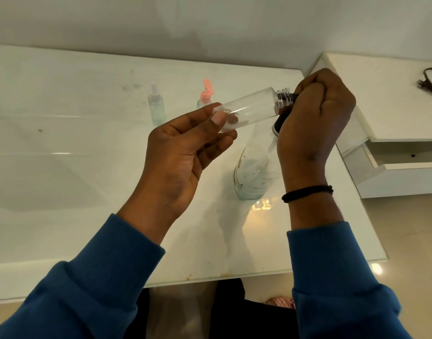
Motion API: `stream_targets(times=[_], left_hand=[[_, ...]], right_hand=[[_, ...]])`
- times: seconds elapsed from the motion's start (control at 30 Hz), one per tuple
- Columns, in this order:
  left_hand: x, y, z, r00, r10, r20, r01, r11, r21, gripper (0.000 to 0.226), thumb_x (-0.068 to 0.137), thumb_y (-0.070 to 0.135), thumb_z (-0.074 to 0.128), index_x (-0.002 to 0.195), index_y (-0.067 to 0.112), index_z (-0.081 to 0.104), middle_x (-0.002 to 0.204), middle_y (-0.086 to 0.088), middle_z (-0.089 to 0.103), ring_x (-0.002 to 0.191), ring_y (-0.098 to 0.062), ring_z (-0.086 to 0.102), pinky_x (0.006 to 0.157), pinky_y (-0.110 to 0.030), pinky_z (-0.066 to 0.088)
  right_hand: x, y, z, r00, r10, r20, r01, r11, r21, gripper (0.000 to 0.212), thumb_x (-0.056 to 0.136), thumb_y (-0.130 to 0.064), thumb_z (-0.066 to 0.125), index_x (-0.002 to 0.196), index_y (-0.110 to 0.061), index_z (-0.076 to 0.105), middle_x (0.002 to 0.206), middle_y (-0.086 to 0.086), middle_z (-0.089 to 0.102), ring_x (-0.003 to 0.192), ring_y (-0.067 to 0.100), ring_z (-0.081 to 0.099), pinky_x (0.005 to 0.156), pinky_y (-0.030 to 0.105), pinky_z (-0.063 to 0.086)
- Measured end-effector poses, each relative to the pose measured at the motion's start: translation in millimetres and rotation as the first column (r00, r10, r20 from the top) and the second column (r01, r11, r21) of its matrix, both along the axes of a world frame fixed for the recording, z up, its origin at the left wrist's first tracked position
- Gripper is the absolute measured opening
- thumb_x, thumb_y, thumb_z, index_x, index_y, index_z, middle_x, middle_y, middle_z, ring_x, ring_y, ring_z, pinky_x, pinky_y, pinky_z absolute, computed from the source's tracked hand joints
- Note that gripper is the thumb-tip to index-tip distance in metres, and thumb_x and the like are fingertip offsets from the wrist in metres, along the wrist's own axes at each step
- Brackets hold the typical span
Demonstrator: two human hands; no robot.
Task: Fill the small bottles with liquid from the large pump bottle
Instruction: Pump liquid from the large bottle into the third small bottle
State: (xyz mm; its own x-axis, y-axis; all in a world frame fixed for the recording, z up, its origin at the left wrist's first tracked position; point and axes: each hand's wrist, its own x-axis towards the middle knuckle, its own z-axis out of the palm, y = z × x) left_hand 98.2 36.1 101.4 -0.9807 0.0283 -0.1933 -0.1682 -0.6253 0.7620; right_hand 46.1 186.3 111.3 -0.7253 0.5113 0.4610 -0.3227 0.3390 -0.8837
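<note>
1. Head view: a small clear bottle (249, 109), uncapped and seemingly empty, is held almost level by the left hand (185, 152), pinched near its base between thumb and fingertips, so that its threaded neck is brought to the black spout (partly hidden) of the large pump bottle (255, 167); the pump head is gripped by the curled right hand (315, 118), apparently for pressing.
2. Same view: the pump bottle is stood on the white glass table (87, 167), presumably for steadiness; a spray bottle (156, 104) and a pink-capped bottle (205, 95) are set well behind, clear of the work.
</note>
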Motion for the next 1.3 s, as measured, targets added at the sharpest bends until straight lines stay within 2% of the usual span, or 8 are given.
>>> stream_targets(times=[0.23,0.37,0.53,0.73,0.9,1.03,1.2,1.3], left_hand=[[0.2,3.1,0.9,1.0,-0.016,-0.006,0.016,1.0,-0.009,0.039,0.081,0.015,0.069,0.118,0.003,0.07,0.108,-0.013,0.077,0.089,-0.025,0.076,0.075,-0.023,0.059],[-0.1,1.2,0.6,1.0,-0.004,-0.001,0.004,1.0,-0.008,0.041,0.078,0.017,0.071,0.116,0.003,0.071,0.109,-0.013,0.077,0.089,-0.024,0.076,0.075,-0.023,0.059],[0.4,3.9,1.5,1.0,-0.016,0.001,0.016,1.0,-0.003,0.042,0.078,0.017,0.071,0.117,0.003,0.071,0.111,-0.014,0.076,0.09,-0.025,0.076,0.075,-0.023,0.059],[0.4,1.7,1.5,1.0,-0.001,0.009,0.001,1.0,-0.006,0.044,0.076,0.018,0.072,0.117,0.003,0.071,0.11,-0.014,0.076,0.089,-0.024,0.076,0.074,-0.022,0.059],[1.0,4.0,1.7,1.0,-0.017,-0.001,0.017,1.0,-0.016,0.039,0.08,0.017,0.07,0.116,0.005,0.071,0.108,-0.012,0.077,0.09,-0.024,0.076,0.074,-0.023,0.059],[0.7,1.4,1.4,1.0,0.0,0.007,0.0,1.0,-0.016,0.04,0.08,0.017,0.07,0.118,0.004,0.071,0.11,-0.012,0.077,0.09,-0.024,0.076,0.074,-0.023,0.059],[0.4,2.6,1.5,1.0,-0.014,0.002,0.014,1.0,-0.009,0.041,0.079,0.018,0.07,0.118,0.004,0.071,0.11,-0.013,0.077,0.09,-0.025,0.075,0.075,-0.024,0.059],[0.3,2.3,0.5,1.0,-0.008,0.008,0.008,1.0,-0.007,0.042,0.078,0.018,0.071,0.117,0.003,0.071,0.108,-0.013,0.077,0.089,-0.024,0.075,0.075,-0.024,0.059]], right_hand=[[-0.5,1.9,5.6,0.999,-0.005,-0.038,0.005,1.0,0.009,0.031,0.079,-0.002,0.033,0.058,-0.024,0.039,0.048,-0.014,0.037,0.049,0.008,0.037,0.052,0.022,0.035],[-0.2,-0.5,1.5,1.0,0.007,-0.009,-0.007,1.0,-0.016,0.03,0.079,-0.003,0.032,0.059,-0.024,0.038,0.049,-0.013,0.036,0.05,0.017,0.036,0.05,0.031,0.036],[0.6,2.5,7.2,0.998,-0.035,-0.05,0.037,0.998,0.048,0.031,0.08,-0.001,0.033,0.059,-0.023,0.038,0.05,-0.014,0.036,0.048,0.005,0.037,0.051,0.022,0.033],[0.3,0.1,2.0,1.0,-0.023,-0.018,0.023,1.0,0.015,0.029,0.08,-0.004,0.032,0.06,-0.022,0.039,0.051,-0.012,0.035,0.051,0.023,0.038,0.051,0.032,0.036],[2.2,1.6,6.5,0.997,-0.046,-0.059,0.049,0.997,0.062,0.025,0.081,-0.001,0.032,0.063,-0.013,0.044,0.052,-0.013,0.035,0.049,0.009,0.036,0.05,0.024,0.034],[1.8,-0.5,2.6,1.0,0.006,0.002,-0.006,1.0,-0.001,0.027,0.08,-0.004,0.031,0.061,-0.022,0.038,0.053,-0.01,0.036,0.051,0.024,0.038,0.051,0.037,0.038],[3.3,0.6,9.4,0.998,-0.014,-0.062,0.016,0.999,0.041,0.023,0.08,0.001,0.032,0.065,-0.009,0.046,0.054,-0.01,0.036,0.05,0.011,0.037,0.049,0.02,0.035],[2.8,-0.6,5.4,0.999,0.026,-0.032,-0.027,0.999,-0.019,0.027,0.081,0.0,0.031,0.063,-0.015,0.043,0.054,-0.011,0.037,0.051,0.02,0.038,0.048,0.021,0.036]])
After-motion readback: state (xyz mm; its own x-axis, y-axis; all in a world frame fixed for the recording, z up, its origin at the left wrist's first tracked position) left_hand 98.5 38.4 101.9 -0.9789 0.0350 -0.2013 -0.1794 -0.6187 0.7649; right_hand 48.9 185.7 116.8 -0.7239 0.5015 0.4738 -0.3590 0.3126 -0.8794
